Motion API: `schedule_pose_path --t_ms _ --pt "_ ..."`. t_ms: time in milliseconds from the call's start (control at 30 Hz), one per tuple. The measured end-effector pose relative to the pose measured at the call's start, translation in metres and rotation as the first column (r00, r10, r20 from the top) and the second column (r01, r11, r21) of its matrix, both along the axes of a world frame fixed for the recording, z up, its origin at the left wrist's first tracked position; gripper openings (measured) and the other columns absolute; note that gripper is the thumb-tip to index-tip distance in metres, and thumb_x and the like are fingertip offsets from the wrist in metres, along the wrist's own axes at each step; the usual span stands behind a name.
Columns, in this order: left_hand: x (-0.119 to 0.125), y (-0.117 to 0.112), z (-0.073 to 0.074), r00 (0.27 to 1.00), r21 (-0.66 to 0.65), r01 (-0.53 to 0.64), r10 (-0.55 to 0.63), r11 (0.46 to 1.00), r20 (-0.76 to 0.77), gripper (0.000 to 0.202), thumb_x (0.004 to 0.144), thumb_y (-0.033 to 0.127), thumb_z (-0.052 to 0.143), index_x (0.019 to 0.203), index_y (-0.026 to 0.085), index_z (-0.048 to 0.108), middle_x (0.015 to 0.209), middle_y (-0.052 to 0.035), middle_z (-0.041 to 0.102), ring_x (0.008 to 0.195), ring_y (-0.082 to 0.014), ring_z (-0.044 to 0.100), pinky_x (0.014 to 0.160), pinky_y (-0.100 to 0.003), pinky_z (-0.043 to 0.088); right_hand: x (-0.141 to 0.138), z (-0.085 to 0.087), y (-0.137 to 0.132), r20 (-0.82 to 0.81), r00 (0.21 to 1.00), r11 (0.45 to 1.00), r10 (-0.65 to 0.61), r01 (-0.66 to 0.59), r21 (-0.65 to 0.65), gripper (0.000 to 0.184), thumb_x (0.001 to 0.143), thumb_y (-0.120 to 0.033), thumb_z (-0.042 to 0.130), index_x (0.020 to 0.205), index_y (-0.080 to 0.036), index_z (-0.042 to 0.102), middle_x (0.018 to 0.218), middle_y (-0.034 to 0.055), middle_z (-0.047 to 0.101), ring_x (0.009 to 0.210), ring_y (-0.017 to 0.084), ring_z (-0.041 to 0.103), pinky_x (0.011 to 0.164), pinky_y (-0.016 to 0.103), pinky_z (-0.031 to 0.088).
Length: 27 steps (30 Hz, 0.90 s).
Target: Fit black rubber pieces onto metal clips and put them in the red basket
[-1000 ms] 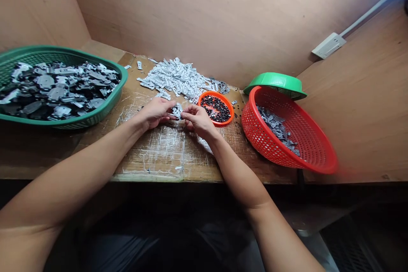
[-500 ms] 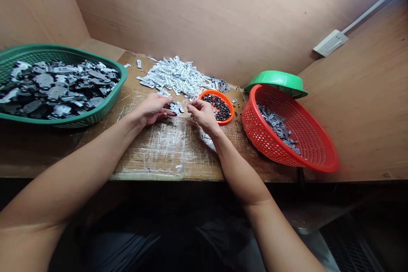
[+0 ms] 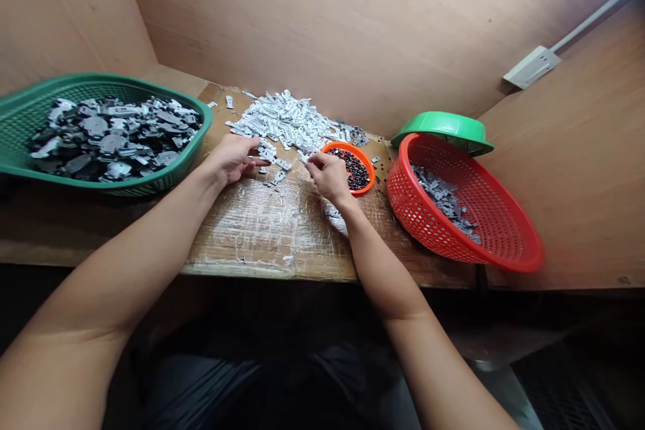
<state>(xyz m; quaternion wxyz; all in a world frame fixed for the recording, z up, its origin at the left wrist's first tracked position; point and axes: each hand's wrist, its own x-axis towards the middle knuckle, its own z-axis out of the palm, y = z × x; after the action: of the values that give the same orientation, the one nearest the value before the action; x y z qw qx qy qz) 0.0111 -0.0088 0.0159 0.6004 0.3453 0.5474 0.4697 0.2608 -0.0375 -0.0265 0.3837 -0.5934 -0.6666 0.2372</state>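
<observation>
My left hand [image 3: 235,158] rests low over the table, its fingers apart. Just beyond its fingertips lie several small flat silver metal plates [image 3: 276,160], close to or touching them; I cannot tell which. With a pinch of thumb and fingers, my right hand [image 3: 328,176] grips a slim silver metal plate [image 3: 303,156]. Right behind that hand sits a shallow orange dish [image 3: 373,178] of small dark shiny parts [image 3: 357,171]. A heap of silver metal plates [image 3: 289,117] lies further back against the wall.
On the left stands a green basket [image 3: 204,122] full of black and silver metal assemblies [image 3: 111,141]. To the right, a tilted red basket [image 3: 508,215] contains grey metal pieces [image 3: 446,198], with a light green basket [image 3: 443,124] behind it. A white socket [image 3: 533,67] is on the wall.
My right hand now shows a silver plate between its fingertips. My left fingers have spread beside the loose plates. The whole view has shifted slightly.
</observation>
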Motion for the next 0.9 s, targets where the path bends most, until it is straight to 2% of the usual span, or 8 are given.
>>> schedule_pose_path --t_ms 33,100,200,367,600,733,900 --pt "0.003 -0.002 0.0 1.0 -0.004 0.016 -0.016 1.0 -0.005 0.039 0.125 0.001 0.07 0.09 0.017 0.067 0.087 -0.0071 0.075 0.063 -0.0168 0.083 0.045 -0.02 0.031 0.001 0.004 -0.004 -0.175 0.984 0.999 0.018 -0.025 -0.036 0.025 0.11 -0.017 0.084 0.088 -0.024 0.076 0.08 0.0009 0.076 0.077 0.02 0.072 0.079 0.034 0.061" --pt "0.01 -0.008 0.0 0.998 -0.01 0.062 -0.062 0.998 -0.017 0.043 0.126 0.002 0.068 0.086 0.018 0.067 0.086 -0.0079 0.076 0.062 -0.016 0.081 0.047 -0.021 0.035 -0.001 0.01 -0.012 -0.458 0.888 0.987 0.054 -0.117 -0.11 0.015 0.106 -0.024 0.092 0.094 -0.023 0.082 0.079 -0.0003 0.078 0.072 0.017 0.072 0.069 0.03 0.061" --pt "0.02 -0.017 -0.001 0.993 -0.008 0.116 -0.116 0.993 -0.035 0.045 0.124 0.003 0.072 0.081 0.018 0.068 0.084 -0.0089 0.08 0.06 -0.0143 0.078 0.049 -0.021 0.036 -0.01 0.012 -0.019 -0.639 0.768 0.963 0.045 -0.204 -0.176 0.026 0.096 -0.03 0.107 0.093 -0.022 0.082 0.08 -0.0008 0.08 0.069 0.013 0.07 0.064 0.025 0.061" --pt "0.03 -0.023 -0.006 0.987 -0.002 0.142 -0.142 0.99 -0.079 0.047 0.117 0.003 0.079 0.075 0.019 0.068 0.079 -0.0077 0.079 0.061 -0.0138 0.075 0.054 -0.02 0.039 -0.024 0.009 -0.019 -0.691 0.723 0.942 0.003 -0.233 -0.241 0.038 0.09 -0.03 0.116 0.092 -0.02 0.079 0.077 -0.0021 0.08 0.066 0.011 0.071 0.06 0.021 0.061" --pt "0.032 -0.02 -0.016 0.987 0.023 0.158 -0.157 0.987 -0.044 0.04 0.113 0.005 0.085 0.079 0.02 0.07 0.08 -0.0079 0.08 0.062 -0.015 0.076 0.052 -0.021 0.038 -0.033 0.006 -0.021 -0.7 0.709 0.935 -0.084 -0.186 -0.301 0.03 0.106 -0.012 0.1 0.09 -0.019 0.076 0.072 -0.003 0.078 0.062 0.01 0.073 0.059 0.018 0.063" --pt "0.033 -0.023 -0.013 0.991 0.009 0.125 -0.125 0.992 -0.043 0.041 0.116 0.004 0.083 0.08 0.02 0.069 0.078 -0.0051 0.076 0.062 -0.0144 0.075 0.051 -0.019 0.04 -0.036 0.007 -0.022 -0.697 0.707 0.926 -0.117 -0.176 -0.334 0.029 0.114 -0.007 0.092 0.093 -0.02 0.075 0.071 -0.0034 0.079 0.061 0.009 0.073 0.06 0.017 0.064" --pt "0.036 -0.028 -0.004 0.995 -0.018 0.093 -0.093 0.996 -0.042 0.049 0.123 0.002 0.076 0.078 0.019 0.067 0.076 -0.0051 0.073 0.061 -0.0127 0.075 0.05 -0.016 0.039 -0.036 0.009 -0.023 -0.655 0.736 0.912 -0.168 -0.136 -0.387 0.035 0.114 -0.003 0.092 0.093 -0.021 0.071 0.067 -0.0038 0.078 0.056 0.01 0.069 0.053 0.016 0.06"
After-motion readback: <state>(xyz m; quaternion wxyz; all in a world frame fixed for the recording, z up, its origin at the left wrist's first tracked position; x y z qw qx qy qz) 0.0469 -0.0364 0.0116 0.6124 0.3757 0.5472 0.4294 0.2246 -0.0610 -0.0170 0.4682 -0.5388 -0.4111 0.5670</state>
